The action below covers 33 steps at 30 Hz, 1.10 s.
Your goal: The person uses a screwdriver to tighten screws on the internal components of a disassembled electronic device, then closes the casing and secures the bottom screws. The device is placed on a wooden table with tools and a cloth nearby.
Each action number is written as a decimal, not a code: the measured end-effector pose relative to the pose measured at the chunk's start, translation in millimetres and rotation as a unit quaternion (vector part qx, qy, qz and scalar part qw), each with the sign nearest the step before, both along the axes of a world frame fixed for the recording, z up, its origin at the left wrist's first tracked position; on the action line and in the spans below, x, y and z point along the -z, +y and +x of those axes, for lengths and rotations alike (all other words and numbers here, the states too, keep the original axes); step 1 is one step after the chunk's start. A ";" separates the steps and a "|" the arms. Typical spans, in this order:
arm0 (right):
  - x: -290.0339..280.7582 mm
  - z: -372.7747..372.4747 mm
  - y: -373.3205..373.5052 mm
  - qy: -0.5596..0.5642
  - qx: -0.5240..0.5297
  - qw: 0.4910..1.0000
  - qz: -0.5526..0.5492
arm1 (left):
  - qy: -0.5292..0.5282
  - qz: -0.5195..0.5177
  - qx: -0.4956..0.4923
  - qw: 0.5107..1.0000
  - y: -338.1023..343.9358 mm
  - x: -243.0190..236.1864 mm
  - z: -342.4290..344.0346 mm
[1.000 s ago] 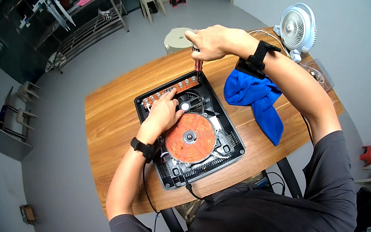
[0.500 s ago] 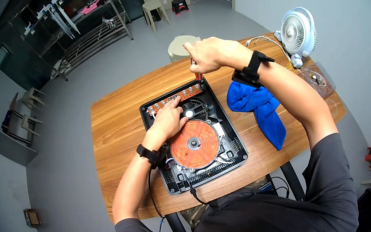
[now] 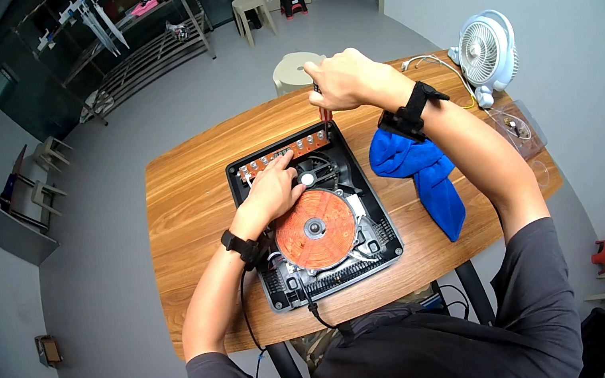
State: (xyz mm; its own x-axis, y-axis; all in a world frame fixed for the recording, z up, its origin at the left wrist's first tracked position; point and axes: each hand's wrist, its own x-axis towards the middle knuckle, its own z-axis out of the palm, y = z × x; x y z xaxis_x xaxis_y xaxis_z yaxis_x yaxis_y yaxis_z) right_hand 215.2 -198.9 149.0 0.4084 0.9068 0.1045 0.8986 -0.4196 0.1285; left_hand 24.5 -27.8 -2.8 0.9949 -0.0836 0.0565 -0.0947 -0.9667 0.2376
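Prob. screwdriver (image 3: 326,113) in R hand (image 3: 345,80), L (image 3: 269,191) on PCB (image 3: 310,143)

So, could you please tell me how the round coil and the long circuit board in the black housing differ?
The coil is a broad disc, while the circuit board is a narrow strip. The coil has one metal hub at its centre; the board carries a row of small silvery parts. The left hand has fingers over the board, whereas the coil's face is mostly uncovered. Both are orange and sit inside the black housing.
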 end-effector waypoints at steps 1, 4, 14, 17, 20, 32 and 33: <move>3.6 4.5 -2.3 -0.011 -0.006 1.000 0.016 | -0.003 -0.004 0.000 1.000 -0.1 1.0 1.0; 4.5 7.2 -4.5 0.067 -0.051 0.995 0.048 | -0.002 -0.006 -0.003 1.000 0.1 0.5 0.9; -4.9 -11.8 3.5 0.043 0.025 0.999 0.007 | 0.043 0.004 -0.010 0.999 1.9 1.2 1.2; -2.5 -4.1 -2.5 0.063 -0.004 0.998 0.020 | 0.042 0.003 -0.010 0.999 0.1 -0.3 2.5; 8.5 6.3 -0.3 0.070 -0.038 0.996 0.044 | 0.015 0.002 -0.004 1.000 -1.1 0.1 1.7; 7.3 6.9 -7.2 0.026 -0.018 0.998 0.050 | 0.011 -0.001 -0.007 1.000 -2.8 -1.5 0.2; 5.2 4.9 -7.6 0.049 -0.033 0.997 0.058 | 0.015 -0.001 -0.011 1.000 -3.6 -2.9 -0.9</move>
State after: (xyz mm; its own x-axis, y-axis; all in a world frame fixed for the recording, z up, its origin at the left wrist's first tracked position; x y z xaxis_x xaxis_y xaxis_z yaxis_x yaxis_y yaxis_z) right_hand 220.1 -206.5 143.8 0.3626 0.9157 0.1733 0.9303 -0.3668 -0.0083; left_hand 23.6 -31.3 0.1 0.9978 -0.0607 0.0257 -0.0651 -0.9680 0.2422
